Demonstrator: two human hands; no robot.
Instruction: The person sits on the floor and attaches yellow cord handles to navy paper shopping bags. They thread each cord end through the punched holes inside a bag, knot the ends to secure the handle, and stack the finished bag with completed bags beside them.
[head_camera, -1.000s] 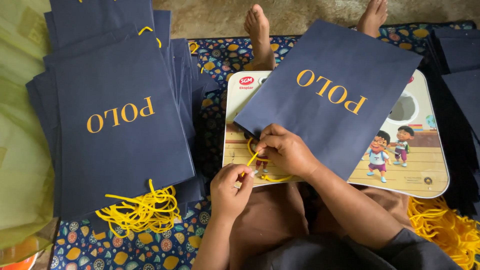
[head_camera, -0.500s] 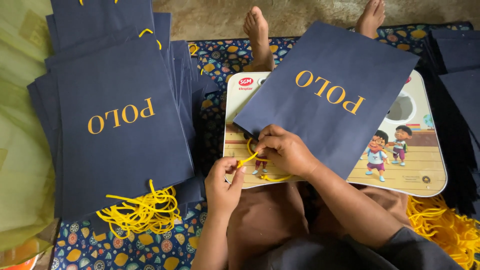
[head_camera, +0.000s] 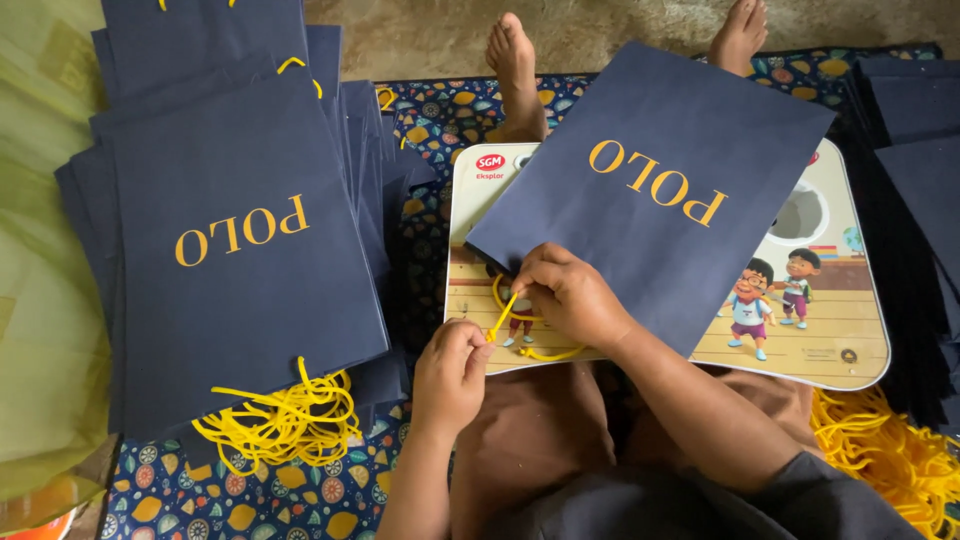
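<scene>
Two hands work at the near corner of the navy paper bag (head_camera: 650, 200) lying tilted across my lap surface (head_camera: 850, 330), a rounded white tray with cartoon children printed on it. In the head view my right hand (head_camera: 570, 295) presses down on the bag's bottom edge, fingers bunched together over the spot where the yellow cord (head_camera: 505, 315) meets the paper. My left hand (head_camera: 450, 370) has its grip closed on the free end of that cord, thumb against forefinger. Compared with a second ago, the left hand has drawn down and away from the bag, so the cord now runs taut between the two hands instead of sitting slack in a loop; I judge the handle is being pulled through its hole. A loose curl of the same cord lies on the tray just below my right hand. To my left a stack of finished navy bags (head_camera: 240, 250) is fanned out, with a bundle of yellow cords (head_camera: 285, 420) at its near edge; more cords (head_camera: 880, 450) pile up to my right on the patterned mat (head_camera: 250, 500).
</scene>
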